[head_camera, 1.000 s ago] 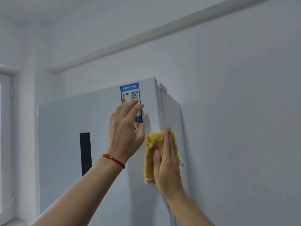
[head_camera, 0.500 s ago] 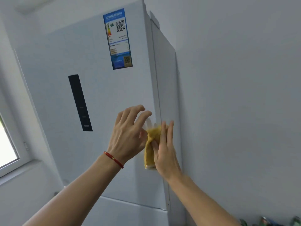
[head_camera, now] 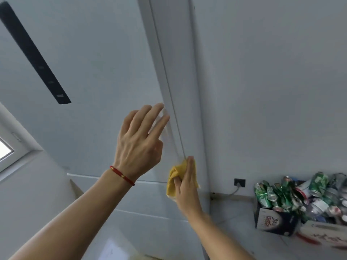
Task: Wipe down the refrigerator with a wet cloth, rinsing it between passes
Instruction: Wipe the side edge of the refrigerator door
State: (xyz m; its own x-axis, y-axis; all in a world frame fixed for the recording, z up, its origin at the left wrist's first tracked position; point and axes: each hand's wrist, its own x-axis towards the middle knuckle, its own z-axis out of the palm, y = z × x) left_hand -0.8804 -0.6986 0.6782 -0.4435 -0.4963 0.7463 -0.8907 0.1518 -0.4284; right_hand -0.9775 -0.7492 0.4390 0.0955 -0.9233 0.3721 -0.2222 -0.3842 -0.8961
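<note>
Both hands have slid down; my right hand presses the cloth on the refrigerator edge at centre frame, left hand spread; next, wipe lower.

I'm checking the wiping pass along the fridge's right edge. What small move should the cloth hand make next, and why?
Probably slide the right hand further down the side edge, keeping the yellow cloth pressed flat. The cloth sits at the corner near the door seam, and the refrigerator edge below looks unwiped.
</note>
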